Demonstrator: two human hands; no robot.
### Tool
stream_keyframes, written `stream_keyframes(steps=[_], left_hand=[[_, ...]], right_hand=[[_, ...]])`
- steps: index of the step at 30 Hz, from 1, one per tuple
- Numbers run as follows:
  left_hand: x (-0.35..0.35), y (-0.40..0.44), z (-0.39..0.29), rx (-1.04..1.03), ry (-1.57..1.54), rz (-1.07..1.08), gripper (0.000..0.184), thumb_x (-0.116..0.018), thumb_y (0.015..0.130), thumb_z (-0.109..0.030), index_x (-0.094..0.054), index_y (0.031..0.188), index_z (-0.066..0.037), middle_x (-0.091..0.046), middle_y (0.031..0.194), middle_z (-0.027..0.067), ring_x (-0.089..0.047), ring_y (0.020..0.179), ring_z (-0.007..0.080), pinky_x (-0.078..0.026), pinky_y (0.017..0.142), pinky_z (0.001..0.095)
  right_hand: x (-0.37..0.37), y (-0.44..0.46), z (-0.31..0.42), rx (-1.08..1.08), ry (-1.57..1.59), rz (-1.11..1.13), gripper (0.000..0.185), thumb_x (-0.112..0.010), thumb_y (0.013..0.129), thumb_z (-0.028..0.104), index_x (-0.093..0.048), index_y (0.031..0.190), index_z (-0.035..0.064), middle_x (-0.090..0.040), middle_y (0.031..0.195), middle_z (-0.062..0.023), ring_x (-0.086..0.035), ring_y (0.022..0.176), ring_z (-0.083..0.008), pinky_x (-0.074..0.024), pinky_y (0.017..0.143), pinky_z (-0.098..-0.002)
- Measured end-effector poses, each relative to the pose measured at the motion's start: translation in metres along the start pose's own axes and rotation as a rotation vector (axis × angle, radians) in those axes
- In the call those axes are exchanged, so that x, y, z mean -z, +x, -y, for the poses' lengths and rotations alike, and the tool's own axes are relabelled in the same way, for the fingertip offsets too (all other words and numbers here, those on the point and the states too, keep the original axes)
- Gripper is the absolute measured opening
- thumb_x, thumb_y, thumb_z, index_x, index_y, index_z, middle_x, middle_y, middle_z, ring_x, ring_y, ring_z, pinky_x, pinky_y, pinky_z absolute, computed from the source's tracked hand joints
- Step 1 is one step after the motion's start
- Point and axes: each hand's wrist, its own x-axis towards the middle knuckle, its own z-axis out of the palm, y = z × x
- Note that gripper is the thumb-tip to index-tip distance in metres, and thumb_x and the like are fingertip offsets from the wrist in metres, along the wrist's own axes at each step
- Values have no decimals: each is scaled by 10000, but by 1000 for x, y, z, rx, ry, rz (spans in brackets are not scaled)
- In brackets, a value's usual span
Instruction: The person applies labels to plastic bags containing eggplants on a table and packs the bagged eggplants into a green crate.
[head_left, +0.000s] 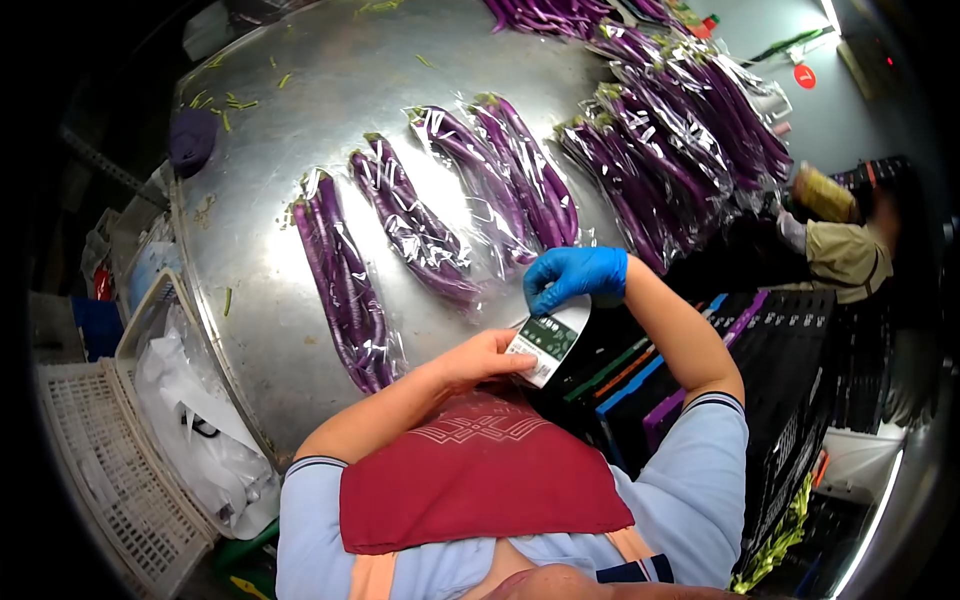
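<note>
My left hand (488, 362), bare, is closed on the lower edge of a green and white label roll (556, 334), its thumb on the printed face. My right hand (574, 277), in a blue glove, has its fingers pinched together at the roll's upper edge. Beyond my hands, bagged purple eggplants lie on the metal table (255, 150): one long bundle (342, 280) at the left, a second bundle (410, 215) beside it, and further bundles (520, 170) close to my gloved hand. Whether a label is peeled away under the gloved fingers is hard to see.
Many bagged eggplants (690, 130) are piled at the right. A dark purple object (193, 140) sits on the left table edge. Crates (110, 470) and white plastic bags (190, 410) stand at the left; black crates (760, 390) at the right. Another person's sleeve (845, 255) shows at the right.
</note>
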Motion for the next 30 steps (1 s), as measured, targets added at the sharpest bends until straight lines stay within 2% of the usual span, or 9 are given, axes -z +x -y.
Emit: stream_keyframes(steps=[4, 6, 7, 8, 9, 12, 13, 25, 30], left_hand=[[-1, 2, 19, 154, -10, 56, 291, -575, 798, -123, -516, 1046, 17, -585, 982, 78, -546, 897, 131, -417, 822, 272], [-3, 6, 31, 187, -7, 11, 263, -568, 801, -107, -525, 1021, 29, -589, 955, 89, -571, 840, 151, -466, 759, 287], [-6, 7, 33, 228, -36, -40, 252, -566, 802, -104, -528, 1012, 31, -590, 945, 93, -578, 821, 158, -481, 735, 290], [-9, 8, 36, 267, -65, -92, 242, -563, 804, -101, -531, 1003, 33, -591, 936, 98, -585, 801, 165, -495, 710, 293], [-7, 11, 45, 258, -107, -186, 215, -557, 806, -93, -541, 975, 39, -596, 906, 106, -597, 749, 180, -519, 625, 300], [-5, 13, 46, 181, -167, -348, 203, -552, 812, -110, -550, 973, 14, -604, 850, 92, -599, 716, 173, -512, 571, 313], [-4, 14, 43, 174, -135, -357, 190, -543, 818, -103, -544, 974, 6, -600, 872, 97, -601, 747, 198, -515, 635, 342], [-4, 12, 36, 130, -87, -442, 136, -521, 811, -53, -558, 914, 28, -599, 852, 101, -583, 726, 176, -482, 660, 317], [-1, 12, 31, 101, -166, -411, 163, -519, 822, -74, -554, 928, 44, -597, 846, 107, -587, 738, 184, -493, 680, 316]], right_hand=[[7, -17, -29, -70, -120, -80, 167, -618, 737, 145, -599, 807, -6, -584, 722, -32, -522, 684, -84, -427, 643, -231], [7, -17, -51, -84, -276, -181, 237, -631, 725, 213, -603, 820, -3, -599, 739, -60, -534, 698, -114, -428, 662, -260], [11, -12, -75, 13, -475, -334, 276, -631, 716, 245, -594, 858, 11, -598, 789, -101, -561, 724, -186, -434, 678, -299], [12, -7, -99, 118, -926, -538, 252, -609, 728, 233, -582, 867, 25, -581, 821, -135, -559, 753, -269, -435, 677, -328], [5, -9, -91, 126, -884, -565, 229, -596, 736, 224, -577, 855, 30, -572, 816, -144, -551, 757, -291, -435, 675, -339], [-27, -13, -71, 279, -517, -536, 172, -570, 747, 192, -563, 813, 33, -558, 790, -147, -546, 726, -305, -432, 651, -360], [-38, -13, -68, 271, -529, -508, 174, -568, 748, 195, -565, 814, 35, -559, 789, -145, -547, 721, -305, -434, 650, -359], [-69, 1, -60, 237, -967, -413, 152, -513, 726, 193, -565, 682, 57, -555, 690, -146, -550, 647, -335, -440, 563, -412], [-53, 7, -58, 310, -929, -444, 134, -524, 711, 190, -554, 676, 64, -553, 717, -132, -551, 683, -324, -440, 571, -402]])
